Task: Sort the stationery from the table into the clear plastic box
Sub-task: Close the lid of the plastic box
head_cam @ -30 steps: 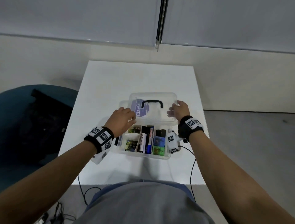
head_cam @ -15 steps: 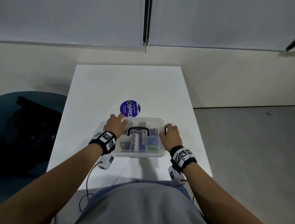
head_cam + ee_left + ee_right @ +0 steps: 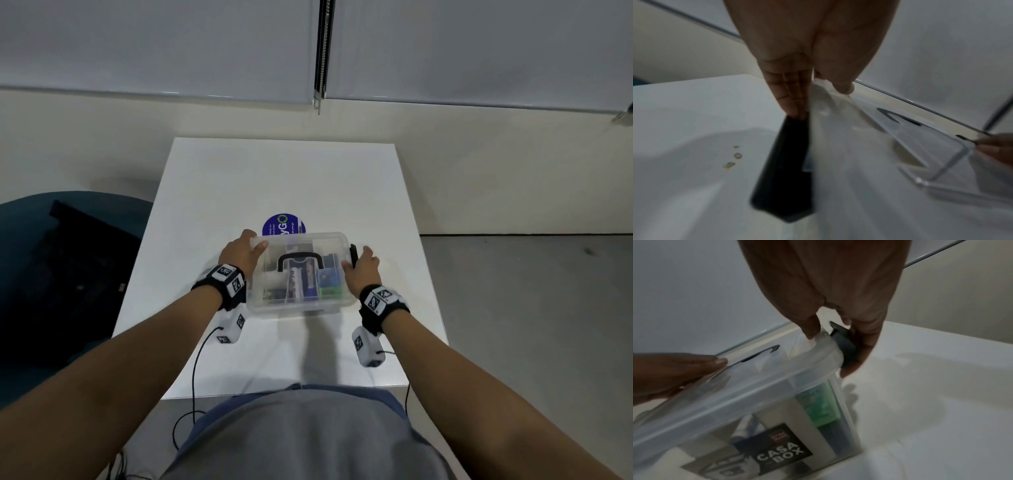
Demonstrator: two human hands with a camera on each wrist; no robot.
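The clear plastic box (image 3: 301, 310) stands on the white table (image 3: 281, 178) with its lid on and the black carry handle (image 3: 299, 261) flat on top. Through the walls I see markers (image 3: 301, 284) and green and blue packs (image 3: 330, 291). My left hand (image 3: 251, 246) is at the box's left end, its thumb on the lid (image 3: 849, 146) and its fingers (image 3: 791, 100) on the black left latch (image 3: 785, 170). At the right end my right hand (image 3: 359, 260) has its thumb on the lid rim (image 3: 735, 395) and its fingers curled round the black right latch (image 3: 846, 345).
A round blue sticker (image 3: 283, 224) lies on the table just behind the box. A dark teal chair (image 3: 30, 240) with a black bag (image 3: 78, 274) stands to the left. Cables (image 3: 195, 377) hang off the table's near edge. Small stains (image 3: 734, 155) mark the tabletop.
Both hands brought the lid from behind the box down onto it, uncovering the blue sticker. The hands then slid out to the two end latches.
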